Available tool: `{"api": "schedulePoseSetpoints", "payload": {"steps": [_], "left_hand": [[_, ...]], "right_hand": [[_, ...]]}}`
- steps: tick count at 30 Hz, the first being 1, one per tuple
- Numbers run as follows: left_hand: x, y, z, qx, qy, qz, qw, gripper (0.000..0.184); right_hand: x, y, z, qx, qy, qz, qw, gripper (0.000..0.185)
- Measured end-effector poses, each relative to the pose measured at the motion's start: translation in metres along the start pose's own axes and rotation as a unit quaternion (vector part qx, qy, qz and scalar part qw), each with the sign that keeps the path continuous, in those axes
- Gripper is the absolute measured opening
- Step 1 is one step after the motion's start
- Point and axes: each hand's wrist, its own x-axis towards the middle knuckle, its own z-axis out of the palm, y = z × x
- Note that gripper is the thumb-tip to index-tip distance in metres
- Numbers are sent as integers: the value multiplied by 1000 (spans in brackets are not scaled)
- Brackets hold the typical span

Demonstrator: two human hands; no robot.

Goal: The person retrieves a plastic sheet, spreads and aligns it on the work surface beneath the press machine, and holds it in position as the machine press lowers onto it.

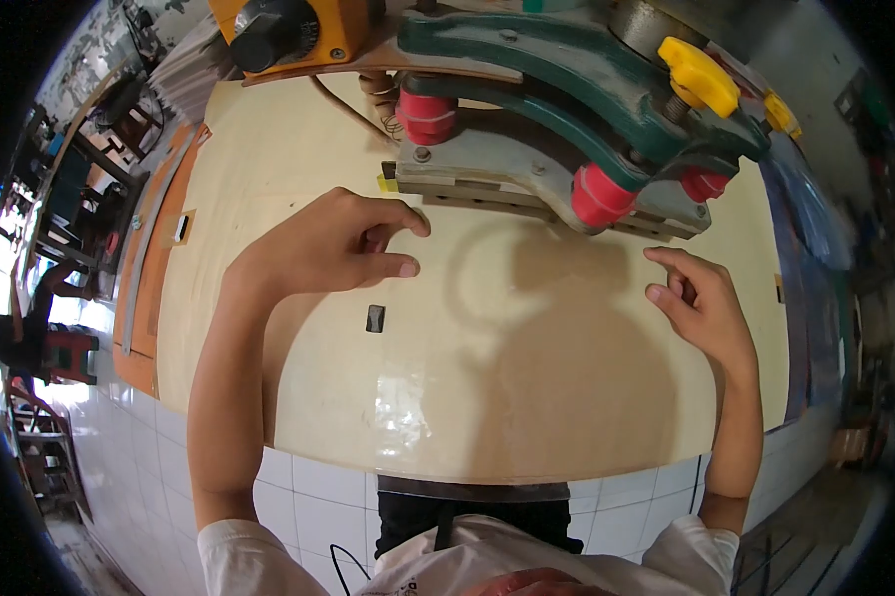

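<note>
My left hand hovers over the cream tabletop, left of the machine's front edge, thumb and index finger apart and nothing visible between them. My right hand is below the machine's right end, its thumb and index finger also apart with nothing seen in them. Just below my left hand lies a small dark rectangular piece. The machine has a dark green curved frame, a grey metal plate and red cylindrical mounts. At the plate's left end is a small yellow bit.
An orange box with a black knob stands at the back left, near stacked sheets. Yellow star knobs stick up on the right. A metal ruler lies along the left board. Clear plastic is at the right edge.
</note>
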Motion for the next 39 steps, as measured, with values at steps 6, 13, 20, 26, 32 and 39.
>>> {"api": "schedulePoseSetpoints", "payload": {"steps": [6,13,20,26,32,39], "left_hand": [[0,8,-2,19,0,12,1000,37],[0,0,1,-25,7,20,999,36],[-1,10,-2,-20,3,-12,1000,34],[-1,1,0,5,9,36,999,35],[0,5,-1,-14,3,10,1000,34],[1,4,-1,-11,5,17,1000,34]], "right_hand": [[-1,0,0,2,2,-3,1000,39],[0,0,0,4,-1,9,1000,40],[0,-2,0,-8,0,10,1000,39],[0,-1,2,-9,3,7,1000,39],[-1,-2,1,-11,8,6,1000,39],[-2,-3,2,-28,14,-9,999,39]]}}
